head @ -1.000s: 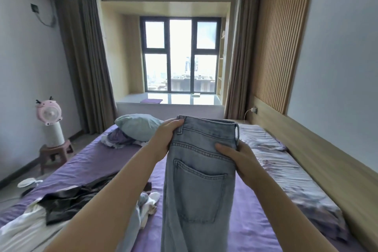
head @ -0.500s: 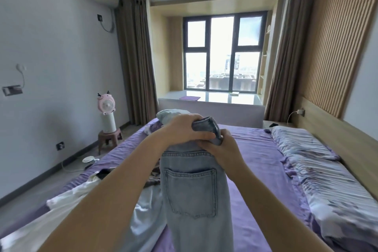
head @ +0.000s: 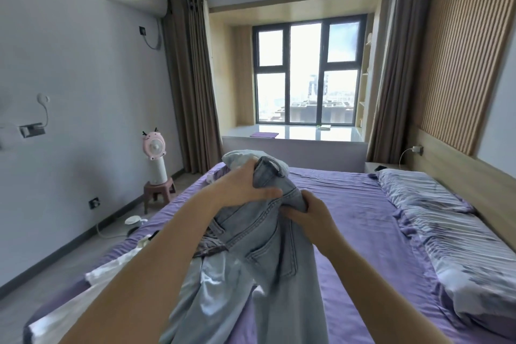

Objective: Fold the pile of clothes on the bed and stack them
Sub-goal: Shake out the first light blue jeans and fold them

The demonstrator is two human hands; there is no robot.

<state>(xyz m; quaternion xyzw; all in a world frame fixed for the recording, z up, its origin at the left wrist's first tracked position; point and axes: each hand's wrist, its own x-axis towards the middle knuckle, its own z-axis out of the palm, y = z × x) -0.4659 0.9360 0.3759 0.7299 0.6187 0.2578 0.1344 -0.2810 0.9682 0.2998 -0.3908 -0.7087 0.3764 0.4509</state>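
Since half a second ago the waistband has twisted sideways and the jeans hang skewed — the back pocket now tilts to the right. Left hand grips the bunched waistband with curled fingers; right hand pinches the denim just beside it. Both legs trail down over the purple bed, above a heap of unfolded clothes. Denim looks heavy and fairly stiff — likely best held at both waistband corners, legs aligned first.
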